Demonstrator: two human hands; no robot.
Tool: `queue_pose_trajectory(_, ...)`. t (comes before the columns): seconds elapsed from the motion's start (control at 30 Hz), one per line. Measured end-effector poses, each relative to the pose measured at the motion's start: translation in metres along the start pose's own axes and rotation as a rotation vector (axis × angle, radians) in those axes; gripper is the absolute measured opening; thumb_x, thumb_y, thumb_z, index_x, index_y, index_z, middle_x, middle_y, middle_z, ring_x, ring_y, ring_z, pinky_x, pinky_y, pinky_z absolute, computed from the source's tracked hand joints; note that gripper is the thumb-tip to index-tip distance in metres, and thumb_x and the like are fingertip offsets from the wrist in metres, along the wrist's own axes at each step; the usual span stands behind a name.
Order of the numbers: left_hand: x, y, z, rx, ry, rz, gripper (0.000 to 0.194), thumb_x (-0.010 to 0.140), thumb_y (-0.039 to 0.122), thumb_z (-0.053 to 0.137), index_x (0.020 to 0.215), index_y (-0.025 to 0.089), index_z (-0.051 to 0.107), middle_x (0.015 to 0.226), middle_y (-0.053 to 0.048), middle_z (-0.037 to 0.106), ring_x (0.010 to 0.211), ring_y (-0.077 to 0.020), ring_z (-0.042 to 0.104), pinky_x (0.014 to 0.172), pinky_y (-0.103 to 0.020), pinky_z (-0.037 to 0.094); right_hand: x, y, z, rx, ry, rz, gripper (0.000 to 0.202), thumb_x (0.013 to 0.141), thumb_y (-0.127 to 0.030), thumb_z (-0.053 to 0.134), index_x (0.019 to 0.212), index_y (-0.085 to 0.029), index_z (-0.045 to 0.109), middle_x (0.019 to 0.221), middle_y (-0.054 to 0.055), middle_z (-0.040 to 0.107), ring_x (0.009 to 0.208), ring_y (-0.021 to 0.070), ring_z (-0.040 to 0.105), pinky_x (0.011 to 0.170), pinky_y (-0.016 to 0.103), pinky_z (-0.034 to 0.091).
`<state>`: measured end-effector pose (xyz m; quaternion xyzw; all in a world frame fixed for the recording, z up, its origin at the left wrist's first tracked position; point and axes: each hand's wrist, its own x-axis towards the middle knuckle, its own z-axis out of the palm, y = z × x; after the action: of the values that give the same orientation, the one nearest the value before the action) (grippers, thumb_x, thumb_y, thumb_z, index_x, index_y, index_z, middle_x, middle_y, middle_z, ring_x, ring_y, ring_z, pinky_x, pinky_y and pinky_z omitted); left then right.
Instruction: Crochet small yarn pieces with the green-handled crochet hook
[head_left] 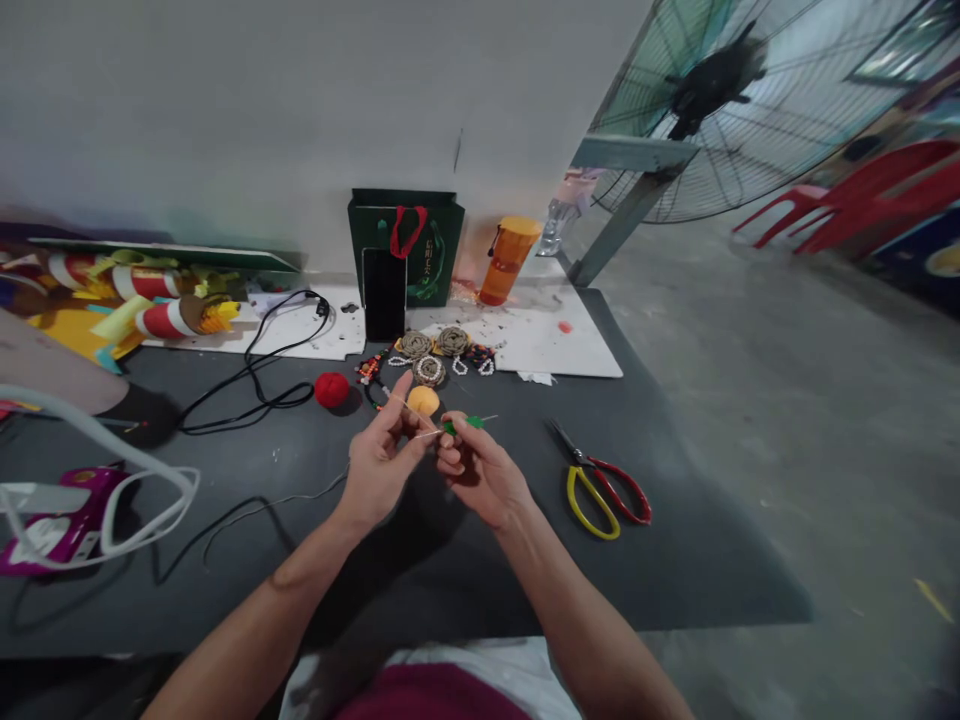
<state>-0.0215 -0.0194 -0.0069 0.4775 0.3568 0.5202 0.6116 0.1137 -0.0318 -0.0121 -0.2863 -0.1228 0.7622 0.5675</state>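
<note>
My left hand (pixel 380 462) is closed in a pinch on a thin pale cord, whose grey tail (pixel 300 497) trails over the table to the left. In my right hand (pixel 484 470) a small green piece (pixel 466 425) is pinched between thumb and fingers, a thin pale strand sticking out past it to the right. The fingertips of both hands nearly meet. Just beyond them lie a yellow ball (pixel 424 401) and a beaded ornament with coiled brown rosettes (pixel 428 371). A red ball (pixel 331 390) rests left of these.
Red-and-yellow-handled scissors (pixel 600 490) lie to the right. A black phone (pixel 385 295) leans on a green gift bag (pixel 439 240), beside an orange bottle (pixel 508 262). Black cable (pixel 255 375), white cable (pixel 161 460) and a purple device (pixel 64 520) occupy the left. A large fan (pixel 716 80) stands beyond.
</note>
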Motion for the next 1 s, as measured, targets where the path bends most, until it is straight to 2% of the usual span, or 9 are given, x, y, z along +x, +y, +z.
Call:
queue_pose_trajectory(0.13,0.001,0.000,0.002,-0.106,0.060,-0.028,0.079,0.073,0.023,0.079,0.145,0.024,0.048,0.077,0.005,0.062,0.076,-0.0091,0.060,0.082,-0.022,0.050,-0.004,0.005,0.004,-0.154,0.025,-0.170,0.032,0.057,-0.028,0.092,0.078,-0.019,0.070,0.064,-0.001,0.074,0.051,0.0082,0.064,0.047,0.016,0.048)
queue_pose_trajectory(0.23,0.000,-0.001,0.003,-0.175,0.105,-0.068,0.077,0.071,0.023,0.081,0.143,0.024,0.051,0.079,0.005,0.062,0.076,-0.0081,0.060,0.080,-0.020,0.049,-0.006,0.014,0.003,-0.369,0.096,-0.459,0.026,0.066,-0.031,0.087,0.081,-0.020,0.069,0.066,0.000,0.075,0.051,0.0115,0.067,0.050,0.021,0.053)
queue_pose_trajectory(0.37,-0.002,-0.002,0.006,-0.249,0.115,-0.134,0.076,0.068,0.022,0.083,0.139,0.023,0.055,0.075,0.005,0.061,0.071,-0.0076,0.058,0.074,-0.020,0.048,-0.007,0.023,-0.004,-0.722,0.167,-0.843,0.012,0.075,-0.024,0.080,0.083,-0.021,0.071,0.067,-0.001,0.073,0.049,0.0126,0.065,0.050,0.025,0.055)
queue_pose_trajectory(0.5,-0.004,-0.002,0.010,-0.303,0.110,-0.140,0.073,0.065,0.021,0.084,0.134,0.022,0.060,0.070,0.006,0.061,0.068,-0.0068,0.056,0.070,-0.018,0.047,-0.005,0.023,-0.010,-1.097,0.097,-1.229,0.010,0.081,-0.014,0.073,0.083,-0.023,0.071,0.069,0.000,0.073,0.055,0.0128,0.065,0.054,0.026,0.054)
queue_pose_trajectory(0.6,-0.005,0.000,0.012,-0.333,0.141,-0.160,0.070,0.064,0.020,0.085,0.130,0.022,0.064,0.069,0.006,0.062,0.067,-0.0056,0.055,0.069,-0.016,0.045,-0.004,0.024,-0.009,-1.209,0.051,-1.384,0.016,0.082,-0.009,0.071,0.088,-0.024,0.070,0.074,0.001,0.074,0.061,0.0139,0.066,0.058,0.027,0.054)
queue_pose_trajectory(0.67,-0.005,0.001,0.012,-0.349,0.154,-0.170,0.068,0.063,0.018,0.085,0.128,0.021,0.065,0.069,0.006,0.062,0.068,-0.0052,0.054,0.070,-0.016,0.045,-0.004,0.027,-0.006,-1.196,0.067,-1.375,0.017,0.083,-0.009,0.070,0.091,-0.024,0.069,0.075,0.001,0.073,0.063,0.0141,0.066,0.059,0.027,0.054)
queue_pose_trajectory(0.8,-0.005,0.002,0.010,-0.415,0.167,-0.212,0.066,0.061,0.016,0.086,0.124,0.021,0.068,0.069,0.006,0.062,0.069,-0.0048,0.056,0.073,-0.016,0.045,-0.003,0.036,-0.003,-1.035,0.144,-1.242,0.013,0.083,-0.012,0.069,0.090,-0.023,0.069,0.077,0.001,0.070,0.068,0.0143,0.066,0.063,0.028,0.054)
queue_pose_trajectory(1.0,-0.002,0.004,0.006,-0.463,0.156,-0.241,0.059,0.061,0.017,0.086,0.118,0.021,0.072,0.068,0.007,0.063,0.066,-0.0046,0.057,0.072,-0.017,0.047,0.002,0.040,-0.005,-0.672,0.162,-0.918,0.004,0.080,-0.020,0.074,0.082,-0.022,0.071,0.076,0.000,0.067,0.070,0.0132,0.065,0.064,0.026,0.055)
